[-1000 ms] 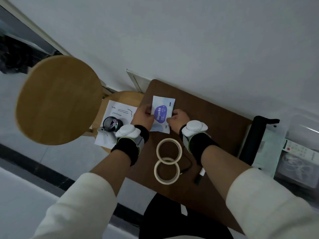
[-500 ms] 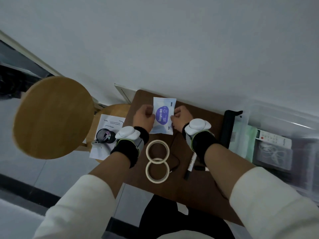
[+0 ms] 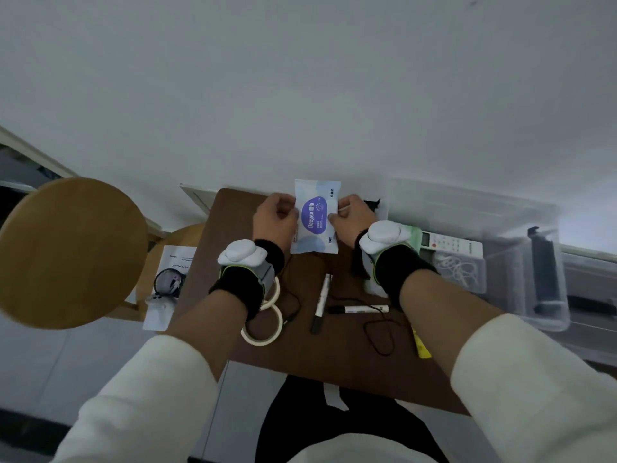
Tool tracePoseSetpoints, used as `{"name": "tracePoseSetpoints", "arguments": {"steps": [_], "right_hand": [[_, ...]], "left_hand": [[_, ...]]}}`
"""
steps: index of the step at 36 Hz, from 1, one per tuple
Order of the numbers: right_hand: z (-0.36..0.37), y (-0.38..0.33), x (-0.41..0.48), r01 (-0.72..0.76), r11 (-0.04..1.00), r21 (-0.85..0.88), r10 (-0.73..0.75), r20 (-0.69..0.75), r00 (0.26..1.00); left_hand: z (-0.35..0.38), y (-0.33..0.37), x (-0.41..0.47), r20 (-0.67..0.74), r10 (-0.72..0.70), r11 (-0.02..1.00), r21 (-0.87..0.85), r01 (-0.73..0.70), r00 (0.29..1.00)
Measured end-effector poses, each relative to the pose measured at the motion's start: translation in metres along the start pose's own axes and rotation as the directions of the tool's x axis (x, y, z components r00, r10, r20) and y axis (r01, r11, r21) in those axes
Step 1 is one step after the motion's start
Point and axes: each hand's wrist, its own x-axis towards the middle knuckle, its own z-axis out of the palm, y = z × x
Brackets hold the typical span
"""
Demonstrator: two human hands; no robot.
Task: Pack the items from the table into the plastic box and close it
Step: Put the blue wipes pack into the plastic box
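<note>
A white wipes packet (image 3: 316, 218) with a purple label is held above the far end of the brown table (image 3: 334, 359). My left hand (image 3: 274, 218) grips its left edge and my right hand (image 3: 354, 219) pinches its right edge. The clear plastic box (image 3: 534, 279) stands open to the right of the table, with a white remote (image 3: 450, 246) and a coiled white cable (image 3: 457, 269) inside. On the table lie two rings of masking tape (image 3: 263, 320), two marker pens (image 3: 321, 302), a thin black cable (image 3: 379, 335) and a yellow item (image 3: 421, 347).
A round wooden stool (image 3: 66, 252) stands at the left. A lower wooden seat beside it carries a sheet of paper (image 3: 177, 262) and a round dark gadget (image 3: 168, 281). A black clip (image 3: 542, 272) sits on the box's right side. A white wall runs behind everything.
Both hands have carried the packet to the right, toward the box. The view has swung right, so more of the box and the marker pens now show.
</note>
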Motion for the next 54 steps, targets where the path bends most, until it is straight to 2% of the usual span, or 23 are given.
{"name": "tracePoseSetpoints", "arguments": {"steps": [11, 26, 30, 42, 46, 54], "right_hand": [[-0.076, 0.008, -0.031, 0.024, 0.998, 0.062, -0.02, -0.074, 0.997], [-0.141, 0.067, -0.038, -0.055, 0.985, 0.165, 0.07, -0.088, 0.994], [-0.15, 0.082, -0.036, -0.082, 0.98, 0.182, 0.099, -0.089, 0.991], [-0.155, 0.117, -0.021, -0.15, 0.983, 0.106, 0.155, -0.034, 0.987], [-0.146, 0.128, -0.014, -0.162, 0.986, 0.043, 0.161, 0.024, 0.987], [-0.126, 0.14, 0.003, -0.144, 0.989, -0.022, 0.144, 0.043, 0.989]], "left_hand": [[0.035, 0.057, -0.03, 0.007, 0.077, 0.996, -0.047, -0.076, 0.997], [0.104, 0.087, -0.059, 0.15, 0.104, 0.995, -0.031, -0.1, 0.983], [0.115, 0.088, -0.059, 0.132, 0.119, 0.993, -0.004, -0.12, 0.984], [0.132, 0.077, -0.048, 0.103, 0.138, 0.972, 0.178, -0.155, 0.985], [0.136, 0.069, -0.048, 0.082, 0.123, 0.976, 0.168, -0.135, 0.989], [0.139, 0.064, -0.046, 0.04, 0.074, 0.993, 0.085, -0.077, 0.996]]}}
